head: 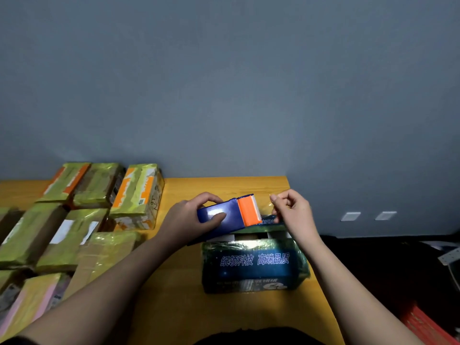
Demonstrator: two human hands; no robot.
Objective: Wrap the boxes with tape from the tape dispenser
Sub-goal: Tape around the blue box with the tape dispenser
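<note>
Background: grey-blue wall behind your yellow counter; two pale wall plates low on the wall, well right of your right grip.
Left grip: your left hand grasps the blue tape dispenser, thumb on its near face, fingers curled over the far edge.
Dispenser: held tilted above the box, orange cutter end pointing toward your right grip.
Right grip: your right hand is clenched in a pinch on the clear tape, fingertips just right of the cutter.
Tape: short clear stretch between cutter and right grip; hard to see, edges unclear.
Box: dark blue printed box right below both grips, on the counter, top slot showing, shiny film on it.
Wrapped boxes: yellow-green taped boxes well left of your left grip, packed close together on the counter.
Floor side: red item below and right of your right grip, blurred.
</note>
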